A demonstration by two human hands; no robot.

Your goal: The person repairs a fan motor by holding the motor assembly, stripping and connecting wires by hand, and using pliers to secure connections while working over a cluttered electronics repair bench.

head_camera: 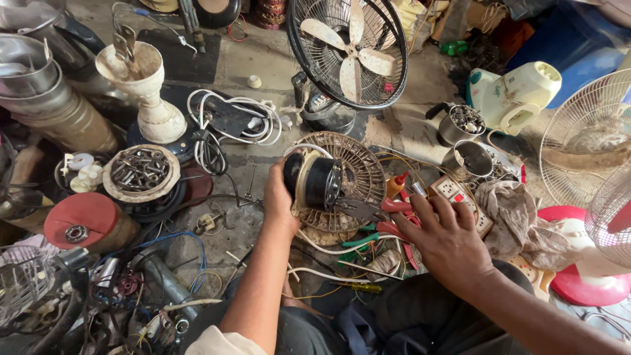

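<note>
We see the round fan grille [358, 172] lying on the floor at centre; our left hand [279, 197] wraps its fingers around the black fan motor [314, 181], while our right hand [445, 238], at four o'clock, closes on red-handled pliers [378, 212].

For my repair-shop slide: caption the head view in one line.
Left hand steadies a black fan motor on a grille while the right hand grips red-handled pliers.

No signs or screens visible. One possible label: a small blue-and-white sticker [319, 102] on the standing fan's base, at 12 o'clock from frame centre; too blurred to confirm. No packages can be made out among the clutter.
</note>
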